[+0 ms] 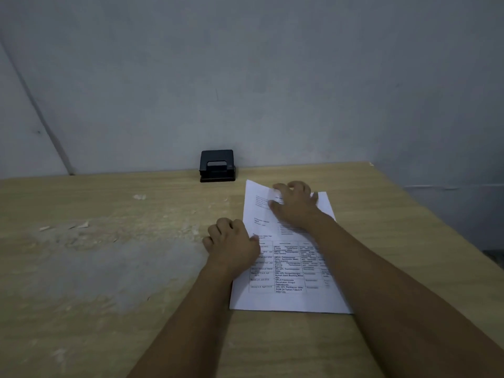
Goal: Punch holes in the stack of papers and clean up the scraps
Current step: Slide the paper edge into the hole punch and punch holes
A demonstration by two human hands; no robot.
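Note:
A stack of white printed papers (pixel 283 296) lies flat on the wooden table, right of centre, with text and a table printed on the top sheet. My right hand (pixel 294 203) rests on the upper part of the stack with fingers spread, near its far edge. My left hand (pixel 231 241) sits at the stack's left edge, fingers curled, its thumb side touching the paper. A black hole punch (pixel 217 166) stands at the back of the table against the wall, just beyond the stack's far left corner, touched by neither hand.
The wooden table (pixel 109 309) has a worn, pale patch on its left half, with small whitish flakes (pixel 81 225) on it. A grey wall (pixel 245 77) runs along the far edge. The table's right edge (pixel 447 230) slants away past my right arm.

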